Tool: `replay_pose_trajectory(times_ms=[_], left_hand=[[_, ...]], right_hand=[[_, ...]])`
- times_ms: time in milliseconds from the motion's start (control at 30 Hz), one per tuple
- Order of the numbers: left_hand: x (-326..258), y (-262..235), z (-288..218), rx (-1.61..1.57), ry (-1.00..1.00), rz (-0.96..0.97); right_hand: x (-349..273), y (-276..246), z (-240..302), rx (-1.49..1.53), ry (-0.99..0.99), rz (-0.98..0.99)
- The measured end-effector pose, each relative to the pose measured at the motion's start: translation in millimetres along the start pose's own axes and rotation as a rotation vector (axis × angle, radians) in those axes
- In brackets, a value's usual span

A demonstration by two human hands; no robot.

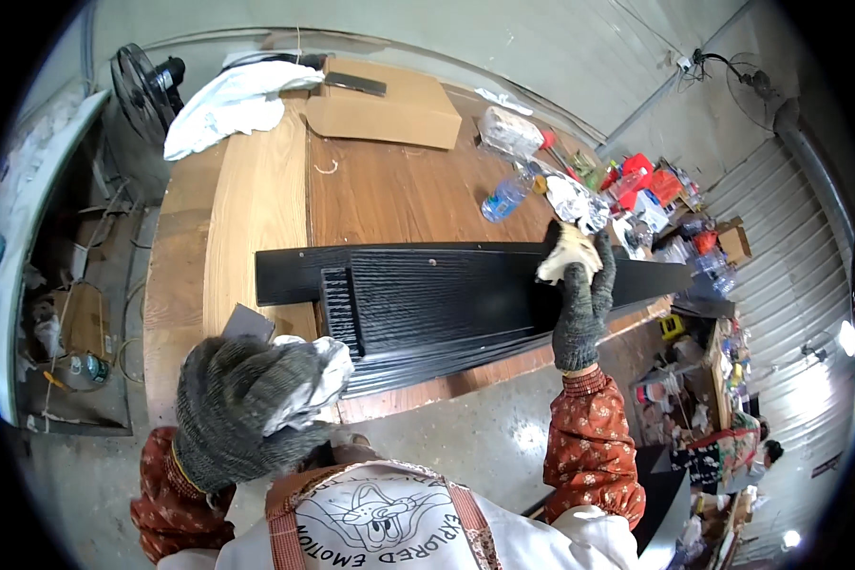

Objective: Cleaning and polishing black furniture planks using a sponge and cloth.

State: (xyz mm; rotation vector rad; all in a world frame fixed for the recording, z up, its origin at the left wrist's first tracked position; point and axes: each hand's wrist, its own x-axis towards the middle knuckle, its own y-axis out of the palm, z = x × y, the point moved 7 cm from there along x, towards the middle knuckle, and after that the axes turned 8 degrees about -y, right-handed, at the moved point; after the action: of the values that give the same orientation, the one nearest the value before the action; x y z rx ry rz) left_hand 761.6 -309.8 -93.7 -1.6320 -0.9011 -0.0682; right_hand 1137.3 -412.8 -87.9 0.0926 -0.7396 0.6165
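Both of my hands wear dark grey knitted gloves. My left hand [228, 408] is closed around a crumpled white cloth [321, 378], off the near left end of the black boards. Beside it is a flat dark grey piece [248, 324]; I cannot tell whether the hand touches it. My right hand [581, 318] reaches over the right part of the boards and grips a cream-coloured rag [572, 252], dark at one corner. Long black ribbed boards [446, 294] lie across the workbench, partly overlapping. A short ribbed end piece [340, 309] shows at their left.
On the wooden workbench [389, 190] stand a cardboard box [389, 109], a white cloth heap [233, 104] and a plastic bottle [508, 195]. Clutter in red and white [636, 185] fills its right end. A black fan [147, 90] stands beyond the left corner.
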Motion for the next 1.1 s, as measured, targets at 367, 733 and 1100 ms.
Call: replay_pose_trajectory(times_ms=[367, 733, 1100], left_hand=[[164, 30, -67, 0.291, 0.096, 0.639], [169, 71, -31, 0.409, -0.030, 1.048], [43, -32, 34, 0.155, -0.001, 0.258]], right_hand=[[14, 14, -3, 0.216, 0.165, -0.030], [-2, 33, -2, 0.333, 0.200, 0.007], [11, 57, 38, 0.518, 0.249, 0.317]])
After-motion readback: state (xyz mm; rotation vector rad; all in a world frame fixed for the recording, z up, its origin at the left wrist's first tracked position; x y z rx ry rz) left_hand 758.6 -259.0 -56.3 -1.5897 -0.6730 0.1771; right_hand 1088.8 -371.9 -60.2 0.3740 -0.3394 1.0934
